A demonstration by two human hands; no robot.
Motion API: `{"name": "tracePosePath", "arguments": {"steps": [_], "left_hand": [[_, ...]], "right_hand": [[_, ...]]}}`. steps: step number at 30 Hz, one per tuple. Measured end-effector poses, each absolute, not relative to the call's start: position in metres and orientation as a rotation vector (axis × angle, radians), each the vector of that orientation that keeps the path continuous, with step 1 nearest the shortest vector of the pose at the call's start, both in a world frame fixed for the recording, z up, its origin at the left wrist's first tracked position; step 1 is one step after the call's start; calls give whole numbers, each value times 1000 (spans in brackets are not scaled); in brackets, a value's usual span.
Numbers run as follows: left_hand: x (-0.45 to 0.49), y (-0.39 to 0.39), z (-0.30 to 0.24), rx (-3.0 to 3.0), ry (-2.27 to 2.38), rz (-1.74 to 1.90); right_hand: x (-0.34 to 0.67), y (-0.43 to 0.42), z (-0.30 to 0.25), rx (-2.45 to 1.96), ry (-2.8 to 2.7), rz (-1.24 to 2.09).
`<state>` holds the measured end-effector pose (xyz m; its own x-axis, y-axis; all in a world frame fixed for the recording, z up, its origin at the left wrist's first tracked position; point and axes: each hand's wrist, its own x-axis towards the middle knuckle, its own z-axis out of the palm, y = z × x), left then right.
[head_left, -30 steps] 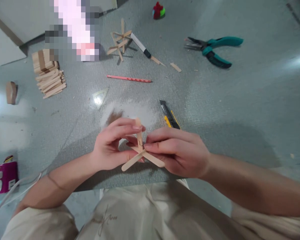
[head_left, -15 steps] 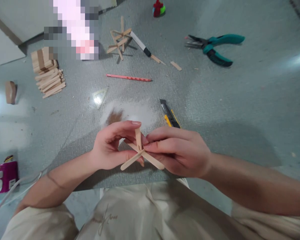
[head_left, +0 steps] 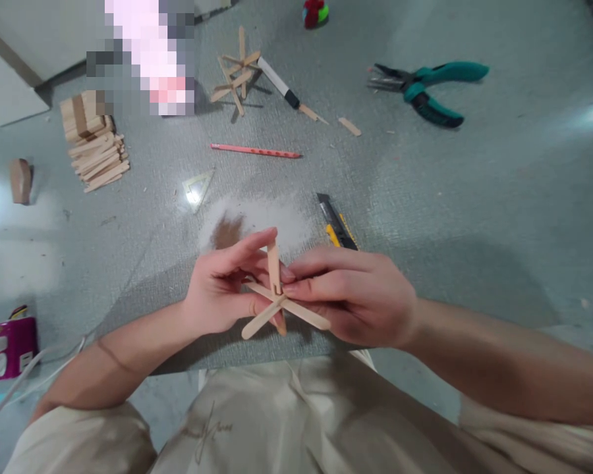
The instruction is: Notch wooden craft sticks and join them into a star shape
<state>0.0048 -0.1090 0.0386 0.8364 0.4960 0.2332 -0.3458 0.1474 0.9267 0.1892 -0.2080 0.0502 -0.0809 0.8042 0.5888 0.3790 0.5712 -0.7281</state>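
Close in front of me, both hands hold a piece built from crossed wooden craft sticks (head_left: pixel 259 321), with one stick standing up from the crossing. My left hand (head_left: pixel 222 283) grips it from the left; its index fingertip lies at the top of the upright stick and its thumb is near the crossing. My right hand (head_left: pixel 360 293) pinches the piece by the foot of the upright stick. Its curled fingers hide part of the joint. Just beyond my right hand lies a black and yellow utility knife (head_left: pixel 337 222).
Two crossed-stick pieces (head_left: pixel 234 82) stand far off, touching a white and black tube-like tool (head_left: pixel 278 80). Teal-handled pliers (head_left: pixel 415 92), a pink pencil (head_left: pixel 255 151), a set square (head_left: pixel 197 189) and stacked craft sticks (head_left: pixel 99 161) lie around. Pale dust (head_left: pixel 257 220) covers the near table.
My left index finger has lifted slightly and straightened over the upright stick. The held piece has tilted a little. The grip of both hands stays the same.
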Motion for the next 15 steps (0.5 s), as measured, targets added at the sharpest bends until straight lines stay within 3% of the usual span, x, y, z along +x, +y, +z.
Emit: {"name": "tracePosePath", "arguments": {"steps": [15], "left_hand": [[3,-111,42,1214,124,470]], "right_hand": [[187,-206,50,-987,-1560,595]]}}
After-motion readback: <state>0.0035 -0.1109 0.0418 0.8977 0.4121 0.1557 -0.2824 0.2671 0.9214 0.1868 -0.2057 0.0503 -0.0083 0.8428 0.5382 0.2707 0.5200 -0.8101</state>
